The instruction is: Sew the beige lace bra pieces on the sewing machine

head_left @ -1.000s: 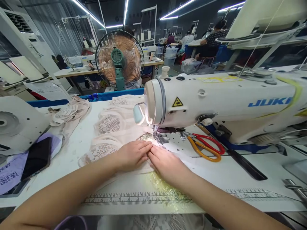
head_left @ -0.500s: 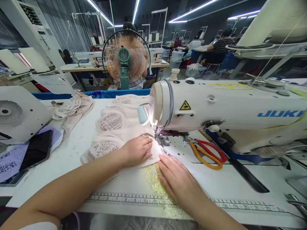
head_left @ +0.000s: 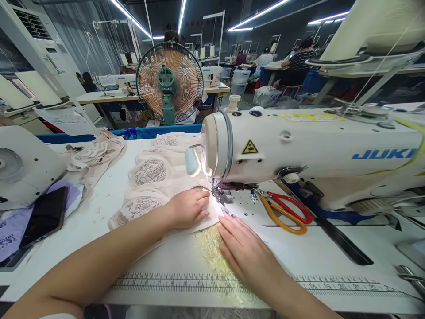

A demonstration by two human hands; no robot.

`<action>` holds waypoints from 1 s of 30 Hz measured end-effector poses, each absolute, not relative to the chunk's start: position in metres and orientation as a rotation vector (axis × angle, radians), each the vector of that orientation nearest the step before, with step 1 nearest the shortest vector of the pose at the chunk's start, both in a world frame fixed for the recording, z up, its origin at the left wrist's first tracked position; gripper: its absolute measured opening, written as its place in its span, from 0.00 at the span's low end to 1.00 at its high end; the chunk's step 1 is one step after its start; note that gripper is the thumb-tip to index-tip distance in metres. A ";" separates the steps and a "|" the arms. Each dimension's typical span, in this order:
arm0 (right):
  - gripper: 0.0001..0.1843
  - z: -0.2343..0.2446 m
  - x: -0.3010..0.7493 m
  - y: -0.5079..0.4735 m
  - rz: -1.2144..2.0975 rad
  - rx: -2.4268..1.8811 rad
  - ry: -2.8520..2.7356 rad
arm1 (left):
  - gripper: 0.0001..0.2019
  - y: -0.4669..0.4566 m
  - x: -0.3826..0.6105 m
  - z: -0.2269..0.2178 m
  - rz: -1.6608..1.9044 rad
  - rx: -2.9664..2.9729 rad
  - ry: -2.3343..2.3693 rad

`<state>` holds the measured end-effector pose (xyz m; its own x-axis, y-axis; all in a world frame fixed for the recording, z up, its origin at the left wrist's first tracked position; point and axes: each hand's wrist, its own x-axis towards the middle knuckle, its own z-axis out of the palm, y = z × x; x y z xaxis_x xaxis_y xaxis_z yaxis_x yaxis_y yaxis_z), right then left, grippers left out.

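My left hand (head_left: 187, 208) lies flat on a pale pink lace fabric piece (head_left: 149, 195), fingers together, pressing it down just left of the presser foot (head_left: 219, 196) of the white JUKI sewing machine (head_left: 299, 150). My right hand (head_left: 244, 250) rests flat with fingers stretched out on the table in front of the needle, touching the fabric's near edge beside a yellowish lace strip (head_left: 209, 248). Neither hand grips anything.
Red and orange scissors (head_left: 285, 212) lie on the machine bed to the right. A black phone (head_left: 43, 217) sits at the left on purple paper. More lace pieces (head_left: 96, 153) are piled at the back left. A fan (head_left: 169, 84) stands behind. Other people work at distant tables.
My right hand has drawn back toward me from the presser foot, and the left hand has slid slightly forward along the fabric. The view shifted a little.
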<state>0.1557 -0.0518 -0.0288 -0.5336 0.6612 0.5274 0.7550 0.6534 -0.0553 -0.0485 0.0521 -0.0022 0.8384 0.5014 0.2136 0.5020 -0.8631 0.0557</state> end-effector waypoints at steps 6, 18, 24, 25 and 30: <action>0.16 -0.029 0.157 -0.052 -0.258 -1.101 -2.367 | 0.17 0.057 -0.047 -0.002 -0.371 -2.996 -0.763; 0.16 -0.028 0.157 -0.053 -0.215 -1.124 -2.334 | 0.16 0.080 -0.048 0.003 -0.287 -2.983 -0.667; 0.16 -0.028 0.156 -0.052 -0.176 -1.136 -2.311 | 0.17 0.070 -0.043 0.016 -0.329 -2.943 -0.592; 0.16 -0.029 0.156 -0.052 -0.171 -1.136 -2.308 | 0.16 0.063 -0.042 0.017 -0.315 -2.953 -0.571; 0.16 -0.027 0.156 -0.052 -0.129 -1.147 -2.296 | 0.15 0.037 -0.045 0.008 -0.283 -2.980 -0.564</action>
<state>0.1562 -0.0522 -0.0275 -0.4742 0.7072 0.5245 0.7614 0.6285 -0.1590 -0.0452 0.0370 0.0075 0.9143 0.3527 0.1990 0.3704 -0.9270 -0.0587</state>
